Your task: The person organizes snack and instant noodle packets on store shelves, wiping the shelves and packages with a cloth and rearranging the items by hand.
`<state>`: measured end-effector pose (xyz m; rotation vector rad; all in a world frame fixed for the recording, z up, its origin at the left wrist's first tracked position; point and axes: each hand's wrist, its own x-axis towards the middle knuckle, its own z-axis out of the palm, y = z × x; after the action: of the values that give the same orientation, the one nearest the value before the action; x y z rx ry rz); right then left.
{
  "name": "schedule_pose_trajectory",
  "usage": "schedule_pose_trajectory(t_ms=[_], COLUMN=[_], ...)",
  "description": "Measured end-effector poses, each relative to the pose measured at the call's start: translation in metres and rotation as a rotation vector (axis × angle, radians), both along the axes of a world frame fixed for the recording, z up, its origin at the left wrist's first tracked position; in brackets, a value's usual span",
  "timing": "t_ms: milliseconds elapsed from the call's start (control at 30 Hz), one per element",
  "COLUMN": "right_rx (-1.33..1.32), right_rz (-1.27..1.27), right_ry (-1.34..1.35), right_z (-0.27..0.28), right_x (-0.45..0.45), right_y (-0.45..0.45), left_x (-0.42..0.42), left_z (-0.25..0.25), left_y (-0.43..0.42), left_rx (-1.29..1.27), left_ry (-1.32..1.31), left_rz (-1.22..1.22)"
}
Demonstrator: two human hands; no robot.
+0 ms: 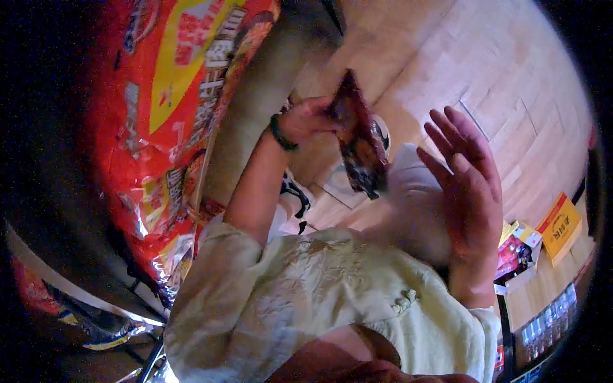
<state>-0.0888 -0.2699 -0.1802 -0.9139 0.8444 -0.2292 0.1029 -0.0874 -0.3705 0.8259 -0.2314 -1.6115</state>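
A dark red-brown food packet [359, 137] hangs from my left hand [308, 120], whose fingers pinch its upper side edge. Motion blurs the print on the packet. The left wrist wears a dark green bracelet [281, 133]. Apart from the packet, my right hand [465, 163] is raised on the right with its fingers spread and nothing in it. Below both hands are my light trousers [415, 182] and a black-and-white shoe [297, 196].
Large red and yellow noodle packs [159, 127] stand stacked along the left. On the right, an open carton [520, 255] holds pink and dark packets, beside its yellow-orange panel [560, 228]. Several bottles [549, 322] stand at lower right. Wooden floor [440, 57] lies ahead.
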Motion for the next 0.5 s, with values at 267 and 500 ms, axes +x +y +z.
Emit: schedule_pose_trajectory(t_ms=[267,500], right_rx=[0.070,0.092], right_rz=[0.210,-0.122], right_ry=[0.135,0.194], right_z=[0.010,0.018], right_x=[-0.001,0.005], right_y=[0.011,0.009], left_x=[-0.026,-0.032], left_z=[0.069,-0.128], left_y=[-0.051,0.082], left_rx=[-0.080,0.604], left_ry=[-0.255,-0.100], left_rz=[-0.193,0.276])
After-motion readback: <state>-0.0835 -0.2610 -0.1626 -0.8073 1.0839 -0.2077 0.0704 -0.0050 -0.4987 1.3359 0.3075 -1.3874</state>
